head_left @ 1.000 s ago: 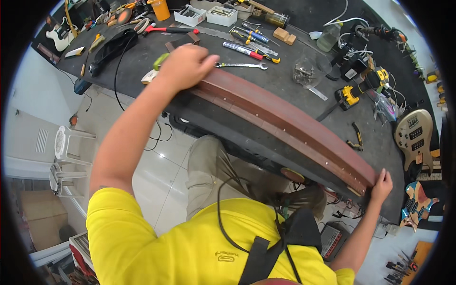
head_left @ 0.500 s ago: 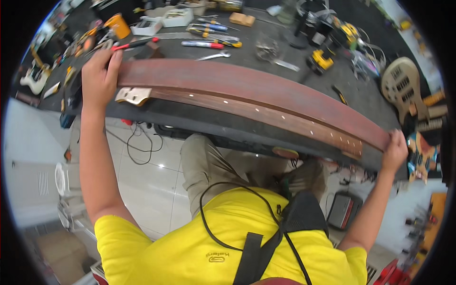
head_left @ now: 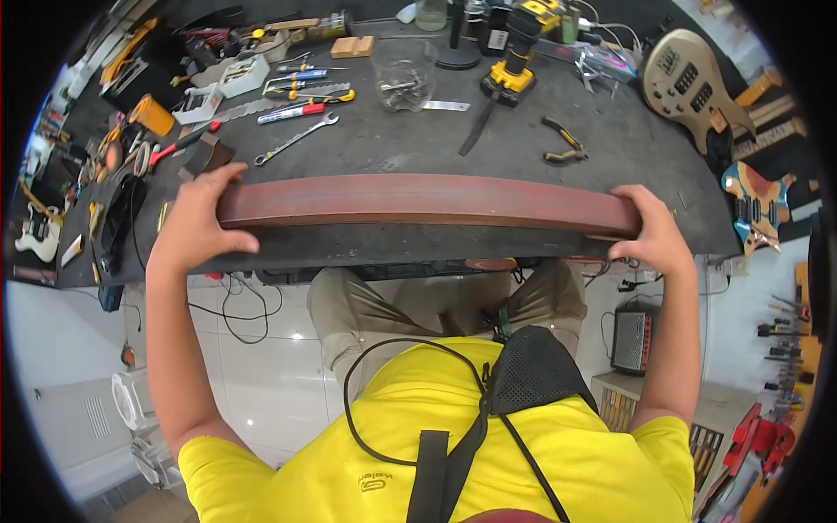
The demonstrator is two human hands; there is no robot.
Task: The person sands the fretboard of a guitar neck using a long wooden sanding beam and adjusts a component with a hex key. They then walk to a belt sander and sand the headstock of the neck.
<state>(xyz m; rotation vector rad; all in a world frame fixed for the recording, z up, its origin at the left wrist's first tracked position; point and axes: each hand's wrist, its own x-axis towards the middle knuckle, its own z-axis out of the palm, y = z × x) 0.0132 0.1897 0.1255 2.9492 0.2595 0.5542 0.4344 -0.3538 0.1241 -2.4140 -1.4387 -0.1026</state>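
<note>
A long reddish-brown beam (head_left: 427, 196) lies level along the front of the dark bench (head_left: 410, 139). My left hand (head_left: 196, 222) grips its left end, thumb on the near side and fingers over the far side. My right hand (head_left: 654, 231) holds the other end in the same way. Under the beam, a narrow brown wooden edge (head_left: 602, 237) shows near my right thumb; the rest of that piece is hidden. Beyond the beam lie a combination wrench (head_left: 296, 139) and yellow-black pliers (head_left: 565, 139).
A yellow drill (head_left: 510, 78), a clear container of metal parts (head_left: 404, 78), markers (head_left: 290, 112) and an orange cup (head_left: 153, 115) stand or lie farther back. A gold guitar body (head_left: 684, 83) and a painted one (head_left: 755, 205) sit at the right.
The beam has turned from a slant to level across the bench and now covers the fretted neck and pale headstock seen half a second ago. Both my hands moved with it.
</note>
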